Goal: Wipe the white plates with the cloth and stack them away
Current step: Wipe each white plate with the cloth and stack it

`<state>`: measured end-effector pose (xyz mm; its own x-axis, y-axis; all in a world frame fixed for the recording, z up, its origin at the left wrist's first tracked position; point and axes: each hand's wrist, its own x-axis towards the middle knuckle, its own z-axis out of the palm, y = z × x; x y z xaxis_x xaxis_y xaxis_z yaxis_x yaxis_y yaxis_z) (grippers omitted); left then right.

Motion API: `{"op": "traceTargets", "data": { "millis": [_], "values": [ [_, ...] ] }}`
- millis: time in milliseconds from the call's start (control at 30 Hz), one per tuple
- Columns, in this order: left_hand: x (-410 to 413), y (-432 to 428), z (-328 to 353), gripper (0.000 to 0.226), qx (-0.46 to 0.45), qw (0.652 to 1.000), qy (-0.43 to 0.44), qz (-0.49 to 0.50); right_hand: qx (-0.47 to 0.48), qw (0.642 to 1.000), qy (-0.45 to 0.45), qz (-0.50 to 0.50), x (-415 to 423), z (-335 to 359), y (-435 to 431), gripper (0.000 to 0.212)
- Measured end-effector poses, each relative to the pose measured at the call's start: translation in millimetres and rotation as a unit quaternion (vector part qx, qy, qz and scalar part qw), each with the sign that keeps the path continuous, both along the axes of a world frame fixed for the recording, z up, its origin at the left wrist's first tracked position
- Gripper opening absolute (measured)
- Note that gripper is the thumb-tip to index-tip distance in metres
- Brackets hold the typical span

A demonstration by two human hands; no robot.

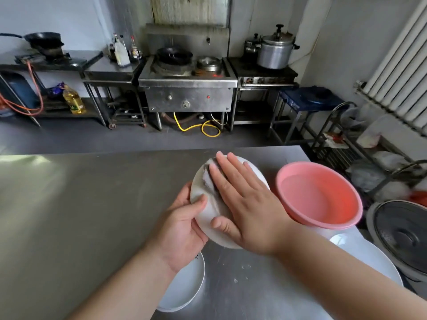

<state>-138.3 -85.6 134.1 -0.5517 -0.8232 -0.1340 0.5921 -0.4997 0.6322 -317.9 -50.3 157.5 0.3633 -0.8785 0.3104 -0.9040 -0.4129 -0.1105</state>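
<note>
Steel counter in a kitchen, stove behind. Above it, tilted: white plate, rim gripped by left hand, thumb on top. Right hand flat, fingers straight, pressing grey cloth onto its face. Best wiped in circles out to the rim, bracing firmly against the push. Counted, in plain sight: three white plates, namely the held one, near-left plate and near-right plate; one cloth; one pink basin.
</note>
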Motion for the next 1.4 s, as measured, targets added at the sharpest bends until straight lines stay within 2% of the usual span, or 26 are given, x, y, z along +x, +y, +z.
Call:
{"op": "traceTargets", "data": {
  "millis": [133,300,367,467,533,600,667,733,767,833,933,1000,1100,1200,1300,1400],
  "values": [
    [8.0,-3.6,8.7,0.044,-0.047,0.999,-0.004,-0.015,-0.003,0.998,-0.013,-0.062,-17.2,19.7,-16.3,0.095],
    [14.8,-8.1,17.8,0.047,-0.051,0.999,0.01,-0.006,-0.023,0.984,-0.099,-0.146,-0.6,13.2,1.6,0.098],
    [12.9,-4.5,20.2,0.044,-0.072,0.997,-0.01,-0.03,-0.034,0.989,-0.097,-0.105,8.9,23.2,-0.7,0.096],
    [7.9,3.0,22.3,0.051,-0.109,0.991,-0.046,-0.057,-0.062,0.998,-0.007,0.024,18.3,37.1,-10.9,0.084],
    [9.6,5.8,24.7,0.048,-0.132,0.988,-0.045,-0.068,-0.077,0.995,0.034,0.058,16.6,40.7,-15.3,0.082],
    [15.1,4.6,26.7,0.043,-0.137,0.988,-0.04,-0.06,-0.099,0.995,0.003,0.032,5.9,40.2,-15.4,0.081],
    [22.3,2.2,27.4,0.044,-0.117,0.992,-0.031,-0.042,-0.103,0.99,-0.092,-0.032,-7.6,30.4,-11.2,0.08],
    [27.1,0.5,27.5,0.047,-0.103,0.994,-0.025,-0.027,-0.067,0.975,-0.182,-0.108,-13.3,17.6,-1.9,0.081],
    [28.2,0.2,27.7,0.049,-0.099,0.994,-0.031,-0.021,-0.05,0.971,-0.195,-0.129,-11.8,12.3,2.3,0.084],
    [26.7,1.2,27.4,0.051,-0.097,0.994,-0.053,-0.026,-0.049,0.98,-0.157,-0.114,-5.2,9.0,5.6,0.088],
    [22.8,5.8,26.2,0.052,-0.102,0.991,-0.067,-0.055,-0.061,0.996,-0.059,-0.026,2.5,28.3,-3.7,0.083],
    [23.2,6.3,27.2,0.052,-0.102,0.992,-0.054,-0.052,-0.083,0.996,-0.039,-0.004,2.6,40.8,-11.0,0.08],
    [26.6,0.6,30.2,0.051,-0.101,0.995,-0.019,-0.015,-0.115,0.984,-0.125,-0.061,1.0,34.1,-5.8,0.075],
    [29.7,-6.3,29.8,0.056,-0.092,0.995,0.015,0.031,-0.061,0.945,-0.27,-0.174,15.1,-1.0,20.1,0.074],
    [29.7,-8.7,28.2,0.057,-0.083,0.996,0.02,0.035,-0.041,0.945,-0.26,-0.191,23.7,-18.1,35.4,0.082],
    [27.9,-6.7,26.7,0.056,-0.078,0.997,0.021,0.019,-0.055,0.964,-0.207,-0.159,1.9,11.4,16.2,0.076]
  ]
}}
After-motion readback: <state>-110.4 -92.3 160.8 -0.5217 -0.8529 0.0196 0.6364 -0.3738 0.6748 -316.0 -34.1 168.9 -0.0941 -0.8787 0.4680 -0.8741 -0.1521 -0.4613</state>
